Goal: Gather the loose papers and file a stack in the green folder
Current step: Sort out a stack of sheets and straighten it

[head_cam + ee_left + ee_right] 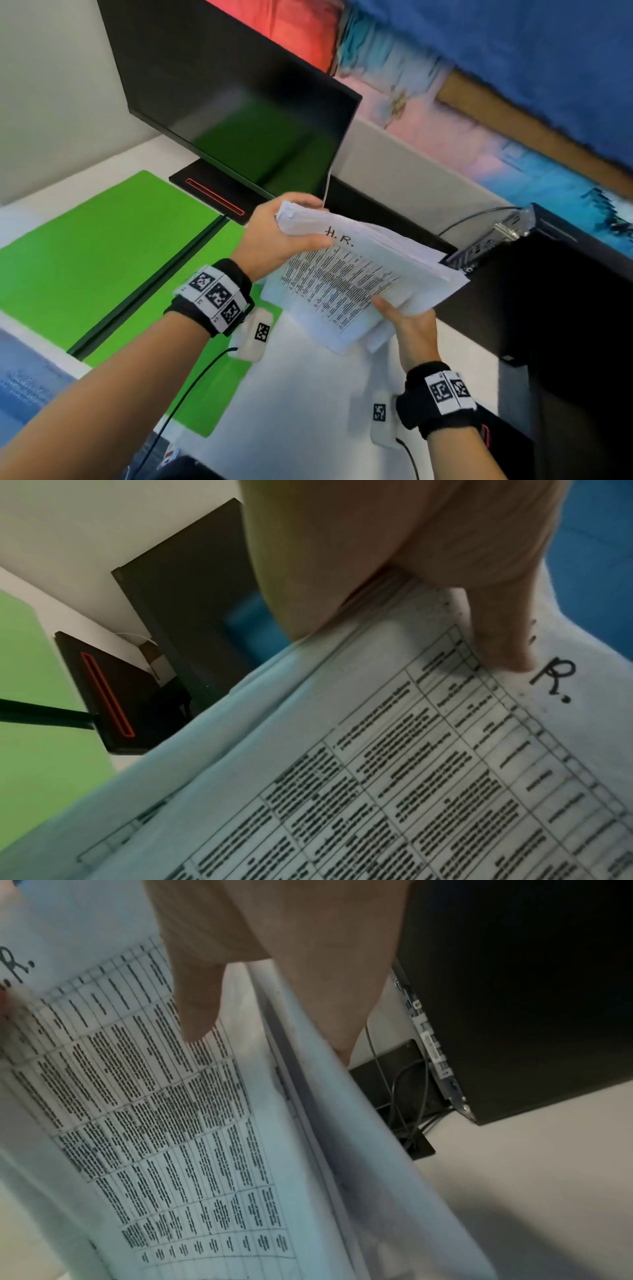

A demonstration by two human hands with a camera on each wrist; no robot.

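Fingers of your left hand [274, 233] clamp the far corner of the paper stack [359, 277], thumb on top beside the "H.R." mark; your right hand [409, 325] pinches the near edge, thumb on the printed table. Stack is airborne, long axis running 10 to 4 o'clock. Green folder [102, 246] lies open on the desk at 9 o'clock from the stack, left hand nearer. Next move, likely: swing left and lower.
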